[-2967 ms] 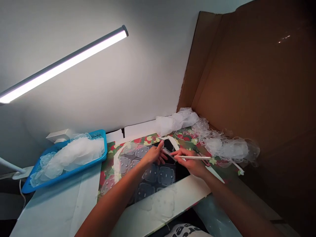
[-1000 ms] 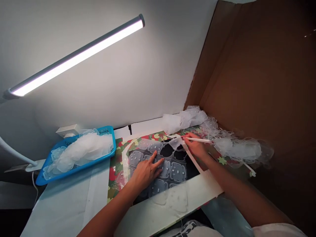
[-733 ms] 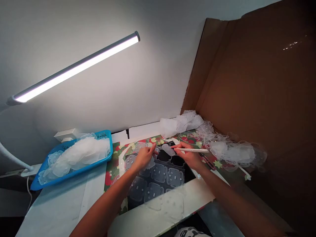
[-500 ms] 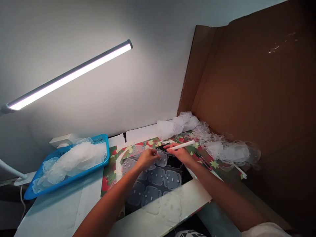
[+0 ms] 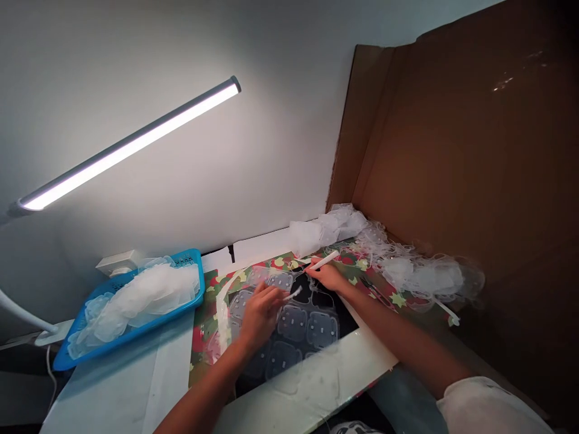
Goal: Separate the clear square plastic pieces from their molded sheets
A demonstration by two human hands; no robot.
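My right hand [image 5: 326, 275] is closed around a white pen-like tool [image 5: 324, 261], its thin tip pointing down-left near the top of a clear sheet. My left hand [image 5: 263, 308] pinches a small translucent piece [image 5: 294, 294], seen nearly edge-on above the sheet. Rounded-square shapes with small dots mark the translucent sheet [image 5: 291, 322], which lies over a black surface [image 5: 347, 319]. Close to my right hand are dark gaps with thin strips of sheet around them. My left hand and forearm hide part of the sheet's left side.
A blue basket [image 5: 200, 277] of translucent pieces [image 5: 154, 292] stands left. White translucent scraps [image 5: 420, 274] heap along the back right, before a tall cardboard panel [image 5: 452, 150]. Pink-handled tweezers or scissors [image 5: 377, 294] lie right of my hand. A lit lamp bar [image 5: 136, 144] hangs above.
My left hand has moved left and nearer to me, lifting a translucent piece off the sheet. A dark gap shows where it lay. The pen-like tool has swung slightly leftward in my right hand.
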